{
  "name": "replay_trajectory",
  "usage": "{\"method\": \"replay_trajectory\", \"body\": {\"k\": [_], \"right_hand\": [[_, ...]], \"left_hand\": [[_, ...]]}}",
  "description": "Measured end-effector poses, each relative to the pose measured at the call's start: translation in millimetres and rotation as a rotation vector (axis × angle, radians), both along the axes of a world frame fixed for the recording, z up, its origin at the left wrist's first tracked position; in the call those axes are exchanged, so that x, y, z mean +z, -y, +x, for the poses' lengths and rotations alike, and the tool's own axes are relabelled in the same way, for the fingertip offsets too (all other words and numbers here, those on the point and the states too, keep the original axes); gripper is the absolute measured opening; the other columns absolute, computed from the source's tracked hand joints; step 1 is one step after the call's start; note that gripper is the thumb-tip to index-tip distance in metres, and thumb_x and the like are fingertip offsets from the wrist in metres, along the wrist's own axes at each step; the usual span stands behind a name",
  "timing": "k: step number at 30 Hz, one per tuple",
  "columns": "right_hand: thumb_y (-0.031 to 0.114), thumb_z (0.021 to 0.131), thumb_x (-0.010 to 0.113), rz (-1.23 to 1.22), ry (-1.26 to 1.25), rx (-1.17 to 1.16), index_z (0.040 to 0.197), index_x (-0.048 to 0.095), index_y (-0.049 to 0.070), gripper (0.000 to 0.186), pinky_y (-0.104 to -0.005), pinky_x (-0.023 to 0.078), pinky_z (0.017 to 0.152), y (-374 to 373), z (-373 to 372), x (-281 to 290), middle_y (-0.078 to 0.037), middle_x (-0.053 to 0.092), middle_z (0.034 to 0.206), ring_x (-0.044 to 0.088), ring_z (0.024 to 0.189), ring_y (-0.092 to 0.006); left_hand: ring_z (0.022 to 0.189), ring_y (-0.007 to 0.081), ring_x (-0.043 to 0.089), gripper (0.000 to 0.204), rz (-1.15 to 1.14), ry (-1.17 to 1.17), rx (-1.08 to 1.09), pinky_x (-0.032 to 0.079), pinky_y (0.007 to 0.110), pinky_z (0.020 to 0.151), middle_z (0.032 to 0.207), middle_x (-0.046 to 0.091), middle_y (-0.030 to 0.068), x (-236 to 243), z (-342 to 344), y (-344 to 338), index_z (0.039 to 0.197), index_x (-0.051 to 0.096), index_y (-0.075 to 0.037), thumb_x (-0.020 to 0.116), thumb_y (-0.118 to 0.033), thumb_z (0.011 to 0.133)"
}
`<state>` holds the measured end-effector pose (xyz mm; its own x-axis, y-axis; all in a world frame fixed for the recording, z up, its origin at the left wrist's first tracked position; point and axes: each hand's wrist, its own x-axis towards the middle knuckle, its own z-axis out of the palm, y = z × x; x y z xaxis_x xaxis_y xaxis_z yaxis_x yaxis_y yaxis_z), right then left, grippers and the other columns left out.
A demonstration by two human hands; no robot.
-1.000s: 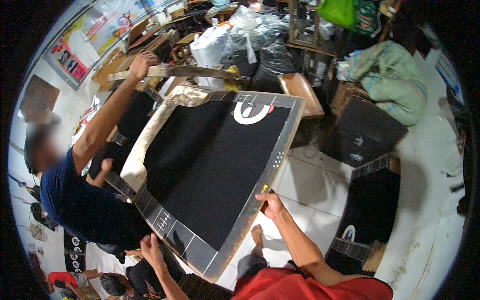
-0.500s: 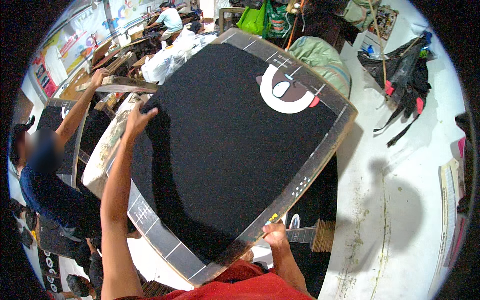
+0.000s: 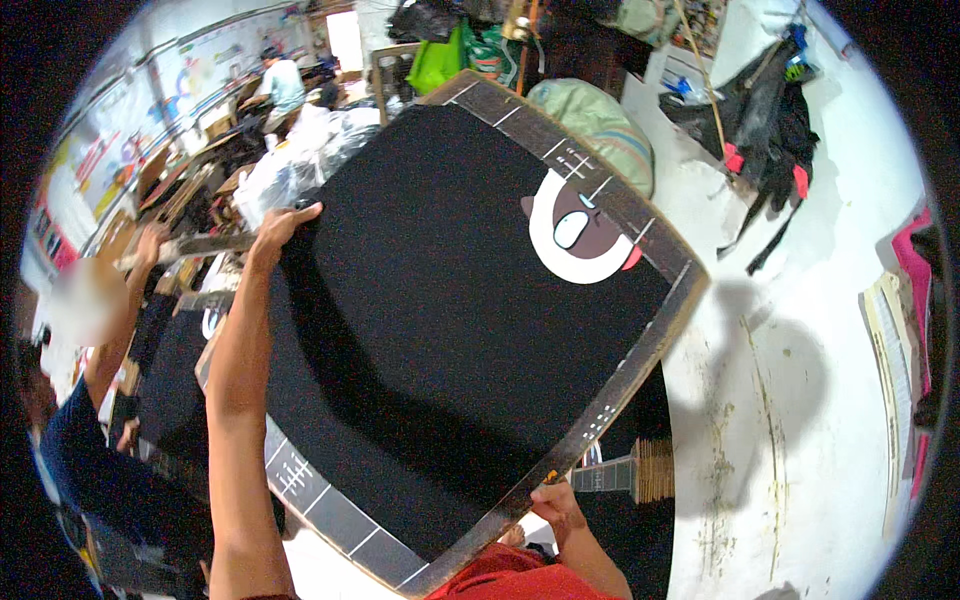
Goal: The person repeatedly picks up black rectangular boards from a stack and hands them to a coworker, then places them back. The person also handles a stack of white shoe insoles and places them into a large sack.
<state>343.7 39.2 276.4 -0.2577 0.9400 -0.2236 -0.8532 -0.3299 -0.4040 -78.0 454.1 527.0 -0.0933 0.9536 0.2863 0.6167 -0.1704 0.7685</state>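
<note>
A large black board (image 3: 440,330) with a grey marked border and a white-and-brown round picture near its top right fills the middle of the view, lifted off the pile and tilted. My left hand (image 3: 282,228) grips its far left edge, arm stretched out. My right hand (image 3: 556,499) holds the near lower edge, close to my red shirt. Beneath the board, another black board (image 3: 185,375) lies flat to the left.
A person in a dark blue shirt (image 3: 90,450) stands at the left, one hand (image 3: 150,243) raised on a wooden strip. Plastic bags (image 3: 300,160), a pale green sack (image 3: 600,125) and dark bags (image 3: 770,110) lie behind. White floor (image 3: 800,400) spreads to the right.
The board has risen from lying flat on the pile to being held up and swung rightward. My left hand reached from low down to its far left edge.
</note>
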Motion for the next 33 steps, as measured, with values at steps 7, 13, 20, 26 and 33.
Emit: {"method": "replay_trajectory", "body": {"k": [7,13,20,26,33], "right_hand": [[0.003,0.075,0.069,-0.245,0.142,0.198,0.097,0.059,0.008,0.025,-0.0306,0.05,0.079,-9,-32,-96,-0.006,0.062,0.093,0.06,0.087,-0.0179],[0.015,0.08,0.057,0.294,1.401,0.844,0.091,0.061,0.003,0.016,-0.0413,0.048,0.076,-13,-57,-67,-0.015,0.061,0.094,0.06,0.088,-0.0318],[0.011,0.072,0.063,0.513,2.492,-0.489,0.11,0.054,0.002,0.04,-0.046,0.028,0.101,-86,-23,199,-0.015,0.051,0.123,0.043,0.117,-0.0307],[0.015,0.077,0.06,0.534,2.26,0.454,0.084,0.057,-0.005,0.021,-0.0438,0.047,0.063,-171,1,174,-0.023,0.058,0.067,0.059,0.067,-0.0406],[0.018,0.073,0.062,0.43,2.256,0.137,0.085,0.058,-0.001,0.022,-0.0476,0.046,0.073,-197,54,60,-0.023,0.06,0.077,0.058,0.078,-0.0411]], "left_hand": [[0.053,0.0129,0.047,0.043,0.031,-0.162,-0.056,0.037,0.031,0.053,0.057,0.053,0.003,52,89,31,0.06,0.06,-0.003,0.078,-0.042,0.063],[0.068,0.0276,0.064,0.052,0.177,-0.282,-0.304,0.047,0.037,0.063,0.071,0.064,0.015,37,162,98,0.074,0.066,0.0,0.076,-0.049,0.059],[0.054,0.0245,0.053,0.042,0.609,-0.327,-0.882,0.039,0.034,0.053,0.056,0.05,0.005,-37,233,151,0.057,0.051,-0.009,0.072,-0.045,0.059],[0.063,0.0196,0.056,0.038,0.757,-0.291,-1.23,0.039,0.032,0.058,0.062,0.052,0.0032,-97,278,132,0.064,0.051,-0.01,0.068,-0.044,0.063],[0.091,0.0281,0.052,0.049,0.549,-0.193,-0.889,0.038,0.037,0.077,0.093,0.056,0.011,-146,305,97,0.1,0.054,-0.006,0.075,-0.029,0.061]]}}
